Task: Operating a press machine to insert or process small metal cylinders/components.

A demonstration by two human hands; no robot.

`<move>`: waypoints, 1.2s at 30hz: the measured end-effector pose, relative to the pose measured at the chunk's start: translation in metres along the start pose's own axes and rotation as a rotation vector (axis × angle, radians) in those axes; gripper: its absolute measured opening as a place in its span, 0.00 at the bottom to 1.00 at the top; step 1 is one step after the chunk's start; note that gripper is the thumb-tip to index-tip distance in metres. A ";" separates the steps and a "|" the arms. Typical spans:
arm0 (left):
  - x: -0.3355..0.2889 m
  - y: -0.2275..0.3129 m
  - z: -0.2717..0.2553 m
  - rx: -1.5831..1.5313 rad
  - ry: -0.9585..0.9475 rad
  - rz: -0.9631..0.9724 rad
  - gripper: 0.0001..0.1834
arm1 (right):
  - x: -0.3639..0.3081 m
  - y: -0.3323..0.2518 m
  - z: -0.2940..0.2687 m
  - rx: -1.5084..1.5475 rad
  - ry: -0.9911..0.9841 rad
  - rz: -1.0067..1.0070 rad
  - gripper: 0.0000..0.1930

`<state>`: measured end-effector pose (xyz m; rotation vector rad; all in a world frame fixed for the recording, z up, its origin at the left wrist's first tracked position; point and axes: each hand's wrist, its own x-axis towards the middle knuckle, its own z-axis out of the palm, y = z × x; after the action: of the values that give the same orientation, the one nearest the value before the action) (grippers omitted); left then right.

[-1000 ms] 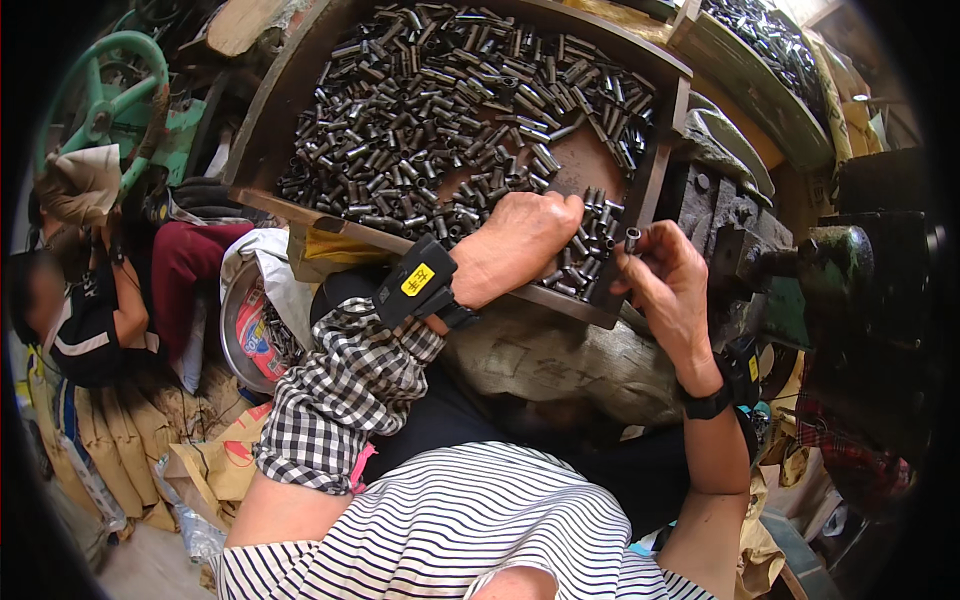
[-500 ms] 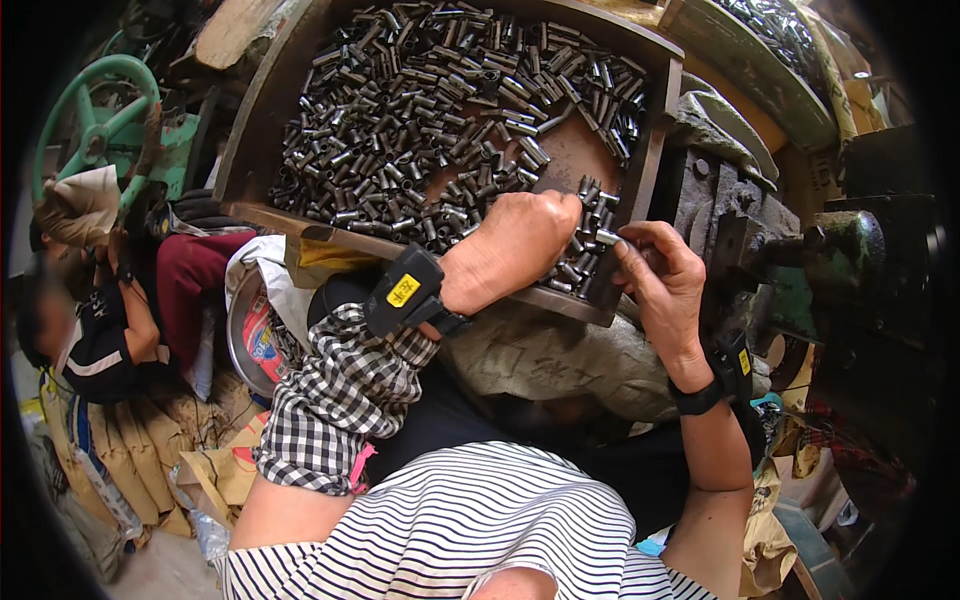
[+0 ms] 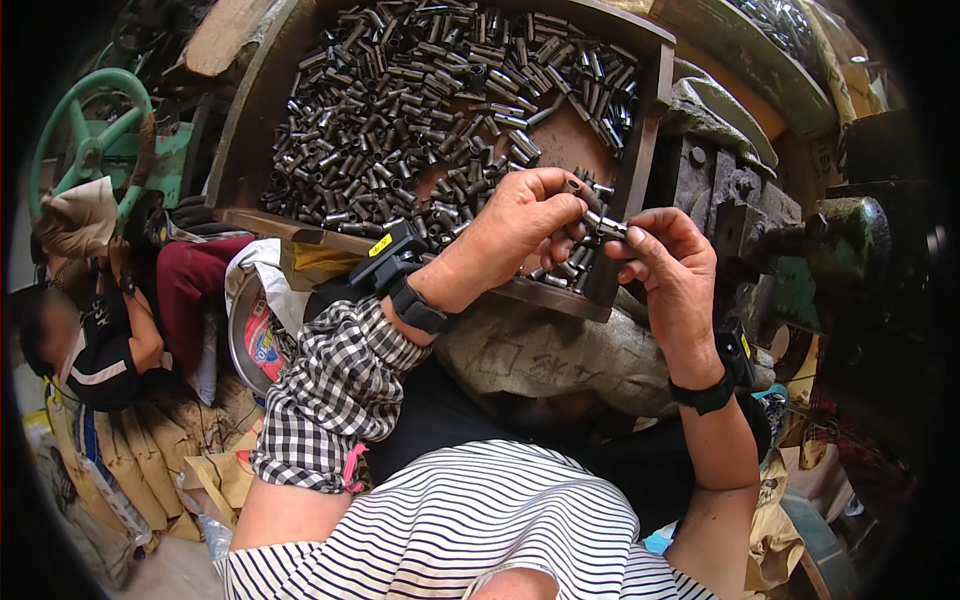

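Over the right front corner of a wooden box (image 3: 640, 150), my two hands are close together. My left hand (image 3: 515, 225) pinches a dark, narrow metal tube (image 3: 587, 200) between thumb and fingers. A small shiny metal sleeve (image 3: 609, 228) sits in the fingertips of my right hand (image 3: 680, 285). The two pieces meet end to end; whether one is inside the other I cannot tell. Below and behind the hands, the box holds many loose short metal tubes (image 3: 400, 130), some dark and some shiny.
Right of the box stands a dark, greasy machine (image 3: 850, 245). A grey sack (image 3: 560, 350) hangs below the front edge. At left are a green handwheel (image 3: 92, 140), a seated person (image 3: 110, 330) and a metal basin (image 3: 243, 330). Another tray (image 3: 750, 50) of metal parts is at the far right.
My left hand has risen from the tubes in the box, turned, and now holds a dark tube against the sleeve. My right hand has stayed near the corner with its sleeve.
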<state>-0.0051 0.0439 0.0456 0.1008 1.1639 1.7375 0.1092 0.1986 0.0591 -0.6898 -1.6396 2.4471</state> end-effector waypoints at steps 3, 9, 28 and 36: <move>0.000 0.000 -0.001 0.057 -0.022 0.002 0.08 | 0.000 0.002 0.000 0.027 0.002 0.014 0.04; 0.001 -0.009 -0.001 0.029 -0.055 0.065 0.09 | 0.000 0.005 -0.001 0.086 0.024 0.031 0.05; -0.009 -0.015 0.009 1.133 -0.021 0.880 0.19 | 0.005 -0.003 -0.010 0.110 -0.037 0.176 0.07; -0.026 0.017 0.003 0.231 -0.380 0.014 0.23 | 0.009 -0.012 -0.011 0.295 -0.273 0.310 0.08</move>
<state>-0.0025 0.0261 0.0711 0.5559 1.0733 1.5065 0.1041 0.2161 0.0641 -0.6269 -1.2791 3.0399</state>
